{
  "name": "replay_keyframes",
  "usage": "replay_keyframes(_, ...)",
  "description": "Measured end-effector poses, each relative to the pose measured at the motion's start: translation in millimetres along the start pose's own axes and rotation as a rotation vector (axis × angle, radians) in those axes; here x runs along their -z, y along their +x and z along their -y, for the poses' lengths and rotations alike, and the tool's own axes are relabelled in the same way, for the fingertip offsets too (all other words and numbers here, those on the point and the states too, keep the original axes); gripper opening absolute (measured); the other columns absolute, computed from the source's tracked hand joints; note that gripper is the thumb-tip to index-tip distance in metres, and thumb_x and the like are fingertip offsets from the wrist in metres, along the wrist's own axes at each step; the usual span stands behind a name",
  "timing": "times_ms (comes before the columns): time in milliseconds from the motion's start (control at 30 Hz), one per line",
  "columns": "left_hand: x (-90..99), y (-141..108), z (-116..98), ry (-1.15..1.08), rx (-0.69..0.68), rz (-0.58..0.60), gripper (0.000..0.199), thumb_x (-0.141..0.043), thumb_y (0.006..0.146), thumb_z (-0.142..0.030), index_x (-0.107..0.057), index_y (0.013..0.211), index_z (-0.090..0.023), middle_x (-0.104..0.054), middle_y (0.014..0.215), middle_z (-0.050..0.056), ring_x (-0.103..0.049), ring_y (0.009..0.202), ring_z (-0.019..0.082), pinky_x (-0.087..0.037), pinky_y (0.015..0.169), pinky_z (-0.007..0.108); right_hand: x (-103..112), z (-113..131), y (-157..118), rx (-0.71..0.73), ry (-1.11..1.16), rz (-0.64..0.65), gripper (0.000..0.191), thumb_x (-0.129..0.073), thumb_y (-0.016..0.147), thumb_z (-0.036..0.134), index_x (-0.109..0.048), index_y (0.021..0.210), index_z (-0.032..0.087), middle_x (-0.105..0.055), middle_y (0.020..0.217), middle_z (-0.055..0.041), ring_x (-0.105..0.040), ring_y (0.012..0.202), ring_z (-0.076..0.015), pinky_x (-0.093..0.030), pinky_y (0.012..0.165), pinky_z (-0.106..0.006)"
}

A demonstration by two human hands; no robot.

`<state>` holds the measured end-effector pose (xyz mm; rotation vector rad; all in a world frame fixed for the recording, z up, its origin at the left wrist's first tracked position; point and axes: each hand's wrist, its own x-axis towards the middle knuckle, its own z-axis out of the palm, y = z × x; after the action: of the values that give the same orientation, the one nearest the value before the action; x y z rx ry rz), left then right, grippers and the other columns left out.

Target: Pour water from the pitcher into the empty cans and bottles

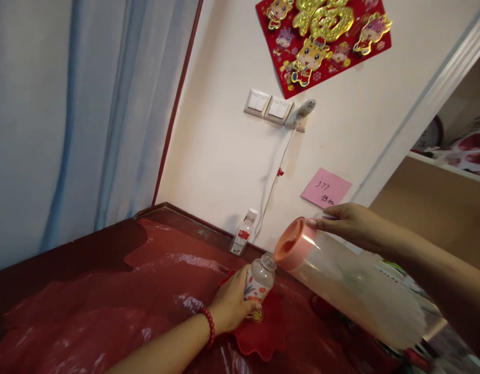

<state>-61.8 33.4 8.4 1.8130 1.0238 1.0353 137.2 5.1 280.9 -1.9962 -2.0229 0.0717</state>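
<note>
My left hand, with a red bead bracelet at the wrist, is wrapped round a small clear bottle with a printed label and an open mouth. In my right hand is a large translucent pitcher with a pink-orange lid. The pitcher lies tilted, its lid edge at the mouth of the bottle. Whether liquid is flowing between them I cannot tell. Below the bottle a red scalloped mat rests on the table. Behind, close to the wall, stands a second bottle with a white cap.
A plastic-covered dark red table fills the lower left. On the wall are switches, a plug with a hanging white cord, and a pink note. A blue curtain hangs left; shelves stand right.
</note>
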Motion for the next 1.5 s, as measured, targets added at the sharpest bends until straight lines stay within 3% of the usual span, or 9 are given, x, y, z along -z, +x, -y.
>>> replay_keyframes(433, -1.4, -1.8, 1.6, 0.008, -0.003, -0.005, 0.065, -0.073, 0.066, -0.016, -0.052, 0.125, -0.028, -0.065, 0.118, 0.0, -0.06, 0.103, 0.022, -0.043, 0.093, 0.028, -1.4, -0.1, 1.5, -0.016, -0.024, 0.014, 0.048, -0.063, 0.074, 0.07, -0.062, 0.07, 0.022, -0.047, 0.061, 0.0017, -0.042, 0.056, -0.0161, -0.029, 0.049, -0.029)
replay_keyframes(700, -0.5, -1.6, -0.9, 0.033, -0.001, -0.008, 0.067, -0.075, 0.066, -0.017, -0.051, 0.128, -0.028, -0.065, 0.119, 0.001, -0.059, 0.104, 0.022, -0.043, 0.092, 0.029, -0.6, -0.1, -0.2, 0.054, -0.002, -0.018, 0.05, -0.065, 0.071, 0.071, -0.063, 0.069, 0.021, -0.053, 0.06, 0.0001, -0.047, 0.055, -0.0168, -0.032, 0.048, -0.028)
replay_keyframes(967, -0.2, -2.3, -0.9, 0.039, 0.008, -0.004, 0.066, -0.075, 0.067, -0.018, -0.052, 0.127, -0.029, -0.065, 0.119, 0.0, -0.06, 0.103, 0.022, -0.043, 0.093, 0.028, -0.4, 1.8, -0.1, 0.022, -0.009, -0.008, 0.047, -0.066, 0.072, 0.068, -0.064, 0.073, 0.021, -0.058, 0.065, -0.0013, -0.05, 0.058, -0.0181, -0.033, 0.049, -0.029)
replay_keyframes(1500, -0.3, -2.1, -0.6, 0.034, -0.005, 0.001, 0.068, -0.074, 0.068, -0.018, -0.049, 0.13, -0.028, -0.065, 0.122, 0.001, -0.059, 0.106, 0.023, -0.043, 0.095, 0.03, -0.5, -1.2, -0.1, 0.053, 0.002, -0.006, 0.048, -0.065, 0.073, 0.069, -0.063, 0.07, 0.022, -0.055, 0.063, -0.0008, -0.049, 0.059, -0.0187, -0.034, 0.051, -0.03)
